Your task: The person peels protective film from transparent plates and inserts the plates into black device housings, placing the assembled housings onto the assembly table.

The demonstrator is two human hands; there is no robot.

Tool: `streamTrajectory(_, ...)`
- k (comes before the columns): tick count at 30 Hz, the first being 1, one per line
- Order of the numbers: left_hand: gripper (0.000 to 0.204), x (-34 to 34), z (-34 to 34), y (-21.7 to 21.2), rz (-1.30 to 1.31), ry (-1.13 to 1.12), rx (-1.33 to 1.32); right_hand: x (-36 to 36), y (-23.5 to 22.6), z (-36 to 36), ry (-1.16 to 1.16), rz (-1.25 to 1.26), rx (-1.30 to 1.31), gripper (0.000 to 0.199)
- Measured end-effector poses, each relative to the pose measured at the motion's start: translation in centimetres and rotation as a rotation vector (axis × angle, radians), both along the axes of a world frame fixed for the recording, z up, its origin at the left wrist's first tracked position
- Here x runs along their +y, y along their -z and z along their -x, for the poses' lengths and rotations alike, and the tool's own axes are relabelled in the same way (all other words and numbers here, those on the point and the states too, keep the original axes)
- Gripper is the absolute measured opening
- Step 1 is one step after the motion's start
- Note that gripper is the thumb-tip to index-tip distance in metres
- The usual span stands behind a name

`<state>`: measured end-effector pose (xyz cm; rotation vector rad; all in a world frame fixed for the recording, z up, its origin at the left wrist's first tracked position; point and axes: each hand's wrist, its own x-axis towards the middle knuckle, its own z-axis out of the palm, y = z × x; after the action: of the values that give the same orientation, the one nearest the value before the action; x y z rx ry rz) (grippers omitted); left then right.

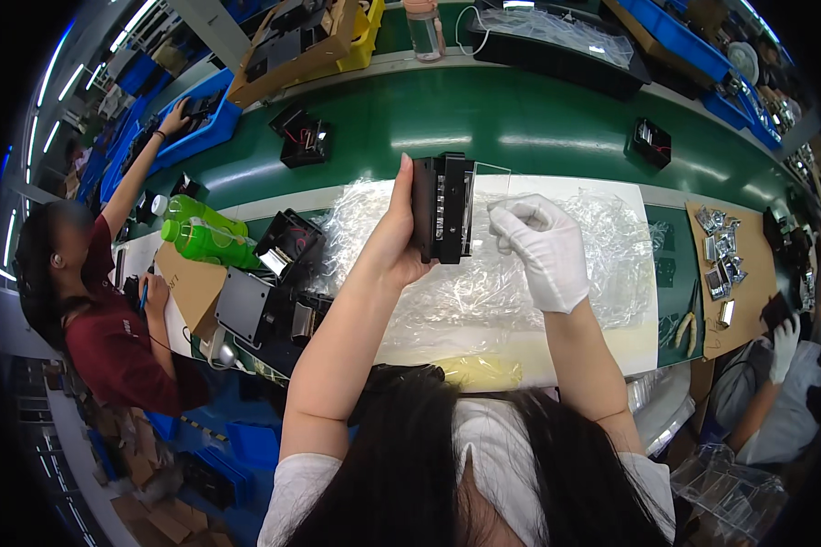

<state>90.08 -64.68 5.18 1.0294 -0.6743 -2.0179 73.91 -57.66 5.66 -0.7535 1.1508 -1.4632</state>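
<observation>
Left hand [398,228] grips black unit [449,210], right hand [547,251] seemingly pinches clear panel [489,185]; prolly fitting, next needs careful alignment.

- In my view, the device [449,210]: black, with silver inside.
- Glove [561,273], right hand [540,248]: I see plain white.
- Bench [538,114]: glossy green, streaked white by glare.
- Mat [625,351]: white; the wrap [465,310] over it looks colourless to me, with silvery glints.
- Film [483,372]: pale yellow.
- Bottles [212,242]: bright green.
- Tray [178,152], upper left: blue.
- Co-worker's shirt [123,356]: I read dark red.
</observation>
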Motion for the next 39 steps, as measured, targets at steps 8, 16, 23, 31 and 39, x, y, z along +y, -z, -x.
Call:
streamTrajectory(8, 0.067, 0.0, 2.4, 0.7, 0.063, -0.091, -0.084, 0.1, 0.1, 0.3, -0.041, -0.003, 0.114, 0.018)
streamTrajectory(16, 0.061, -3.6, 3.4, -0.3, 0.563, 0.108, -0.597, -1.3, 0.3, 1.5, 0.036, 0.008, 0.819, 0.028)
streamTrajectory(23, 0.047, -10.4, 1.8, 3.0, 1.544, -0.211, -1.378, 1.3, -0.1, 4.6, -0.016, 0.053, 0.941, 0.029)
streamTrajectory(31, 0.019, -3.2, 8.8, 0.7, 1.318, 0.678, -0.781, 6.5, 1.7, 12.6, -0.110, -0.116, 1.162, 0.032)
streamTrajectory(39, 0.023, -1.1, 12.9, 5.0, 1.964, 0.609, -0.959, 7.8, 0.0, 15.2, -0.220, -0.421, 1.159, 0.051)
